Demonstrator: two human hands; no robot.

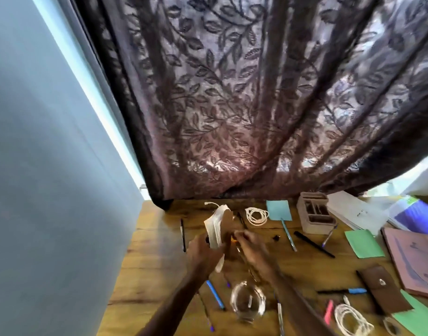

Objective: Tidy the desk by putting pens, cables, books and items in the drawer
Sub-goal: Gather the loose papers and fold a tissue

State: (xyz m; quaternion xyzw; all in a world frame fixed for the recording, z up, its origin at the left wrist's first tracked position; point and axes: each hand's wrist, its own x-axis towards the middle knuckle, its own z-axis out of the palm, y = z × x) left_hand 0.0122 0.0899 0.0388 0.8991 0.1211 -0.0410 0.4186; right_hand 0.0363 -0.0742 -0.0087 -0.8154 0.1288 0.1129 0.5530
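The small book [216,230] is held upright above the tabletop [155,263], just below the middle of the frame, its pages fanned; the left hand [203,253] grips its lower end. The right hand [254,249] sits just beside the brown cover, fingers curled, but blur hides whether it pinches anything. A black pen [183,235] lies left of the book, a white cable coil [256,215] to its upper right, a blue pen [215,294] and glass bowl [248,303] below the hands. A wooden organiser [314,214] stands at the right, under the dark curtain [232,93]
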